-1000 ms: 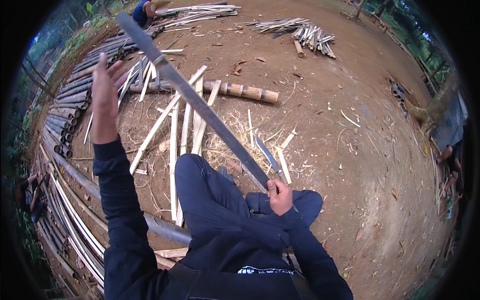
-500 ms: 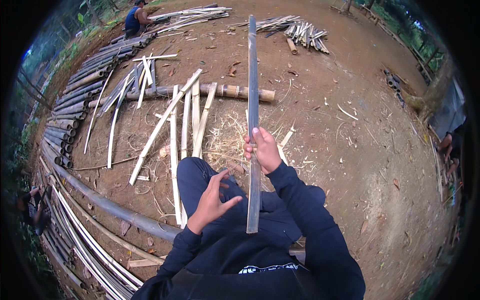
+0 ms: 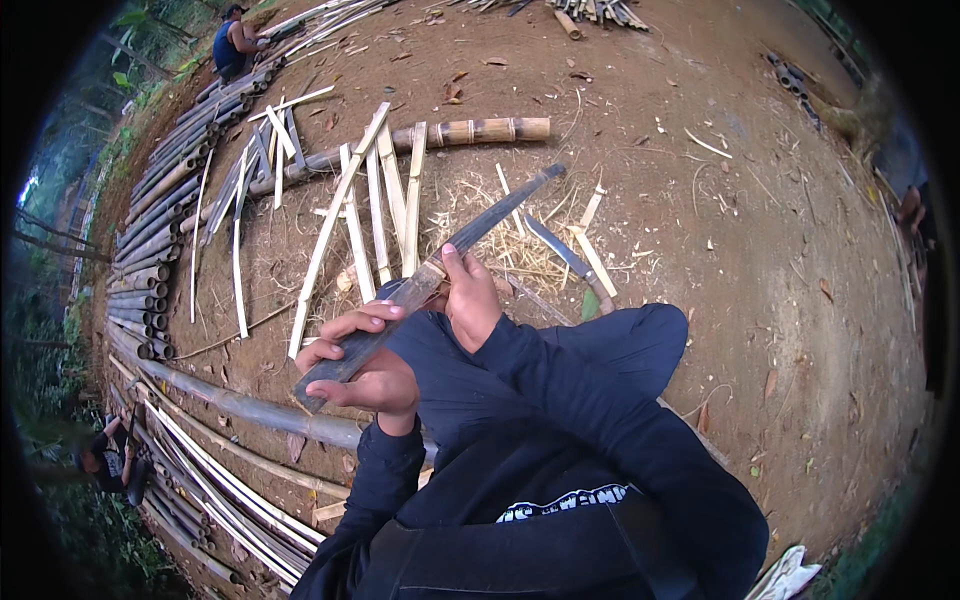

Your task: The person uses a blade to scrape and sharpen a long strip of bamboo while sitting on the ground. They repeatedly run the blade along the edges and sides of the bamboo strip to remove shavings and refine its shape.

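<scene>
A dark-skinned bamboo strip (image 3: 500, 208) slants across my lap, its narrow far end pointing up and to the right. My left hand (image 3: 385, 382) grips its near end, thumb on one edge and fingers on the other. My right hand (image 3: 474, 305) is closed round the middle of the strip, just by a node, with the thumb on top. A long-bladed knife (image 3: 562, 250) with a light handle lies on pale shavings (image 3: 525, 225) beyond my right knee.
Pale split bamboo strips (image 3: 370, 210) lean on a bamboo pole (image 3: 475, 131) ahead. Dark bamboo poles (image 3: 150, 270) are stacked at the left; long slats (image 3: 215, 480) lie below them. One person (image 3: 236, 45) crouches far left, another (image 3: 115, 460) sits at the left edge.
The strip has swung from upright to a slant, its near end now toward my left. My left hand, free before, has taken hold of that end. My view has shifted, bringing the knife into sight.
</scene>
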The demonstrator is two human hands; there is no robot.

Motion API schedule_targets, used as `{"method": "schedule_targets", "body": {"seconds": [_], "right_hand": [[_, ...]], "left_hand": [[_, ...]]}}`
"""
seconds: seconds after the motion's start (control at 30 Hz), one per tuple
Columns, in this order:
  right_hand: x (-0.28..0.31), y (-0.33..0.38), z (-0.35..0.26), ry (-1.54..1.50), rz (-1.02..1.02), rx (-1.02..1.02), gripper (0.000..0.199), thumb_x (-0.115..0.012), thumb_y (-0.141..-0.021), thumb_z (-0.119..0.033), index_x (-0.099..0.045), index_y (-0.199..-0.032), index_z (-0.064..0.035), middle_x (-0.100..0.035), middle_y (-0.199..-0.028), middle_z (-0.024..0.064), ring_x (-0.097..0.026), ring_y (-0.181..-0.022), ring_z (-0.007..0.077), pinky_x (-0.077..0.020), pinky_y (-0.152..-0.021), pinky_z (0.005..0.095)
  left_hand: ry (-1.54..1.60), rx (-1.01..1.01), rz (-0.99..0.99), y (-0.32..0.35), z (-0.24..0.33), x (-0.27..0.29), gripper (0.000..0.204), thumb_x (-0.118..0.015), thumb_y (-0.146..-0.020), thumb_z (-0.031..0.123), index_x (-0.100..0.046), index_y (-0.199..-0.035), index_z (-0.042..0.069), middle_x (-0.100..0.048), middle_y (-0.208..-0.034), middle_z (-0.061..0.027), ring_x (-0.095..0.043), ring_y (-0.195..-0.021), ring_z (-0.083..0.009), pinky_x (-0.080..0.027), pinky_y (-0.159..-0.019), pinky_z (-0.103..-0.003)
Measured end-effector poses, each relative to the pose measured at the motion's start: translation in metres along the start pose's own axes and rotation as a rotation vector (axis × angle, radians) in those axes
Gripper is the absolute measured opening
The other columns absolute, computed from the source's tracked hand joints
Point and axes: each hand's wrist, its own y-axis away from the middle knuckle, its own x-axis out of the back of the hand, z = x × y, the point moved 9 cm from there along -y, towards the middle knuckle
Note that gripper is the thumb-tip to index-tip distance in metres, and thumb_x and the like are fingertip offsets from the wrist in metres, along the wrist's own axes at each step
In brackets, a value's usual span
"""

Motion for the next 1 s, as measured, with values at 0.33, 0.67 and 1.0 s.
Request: {"method": "schedule_targets", "body": {"seconds": [0.33,0.67,1.0], "right_hand": [[-0.009,0.045,-0.029,0.286,-0.267,-0.079,0.039,-0.051,-0.099,-0.034,-0.059,-0.087,0.002,-0.058,-0.069,0.0057,-0.057,-0.055,0.011,-0.0482,-0.046,0.0245],[-0.026,0.078,-0.049,0.472,-0.34,0.137,0.027,-0.052,-0.097,-0.011,-0.052,-0.072,-0.0016,-0.052,-0.059,0.0018,-0.047,-0.048,0.006,-0.0384,-0.044,0.0216],[0.153,0.019,-0.069,1.317,0.043,0.388,0.025,-0.063,-0.089,-0.019,-0.063,-0.103,0.0016,-0.067,-0.077,0.0102,-0.064,-0.064,0.0179,-0.0514,-0.061,0.0304]], "left_hand": [[-0.177,-0.045,0.122,-0.013,0.005,-0.024,0.049,-0.018,-0.096,0.061,-0.024,-0.089,0.013,-0.041,-0.07,-0.0108,-0.056,-0.051,-0.0272,-0.055,-0.065,-0.05],[-0.199,-0.039,0.158,-0.017,0.003,-0.018,0.047,-0.018,-0.098,0.058,-0.024,-0.09,0.012,-0.041,-0.071,-0.0111,-0.055,-0.051,-0.0269,-0.056,-0.063,-0.048],[-0.061,-0.028,0.382,-0.061,0.017,0.017,0.049,-0.029,-0.095,0.062,-0.029,-0.077,0.017,-0.03,-0.052,0.0016,-0.035,-0.039,-0.0107,-0.032,-0.039,-0.027]]}}
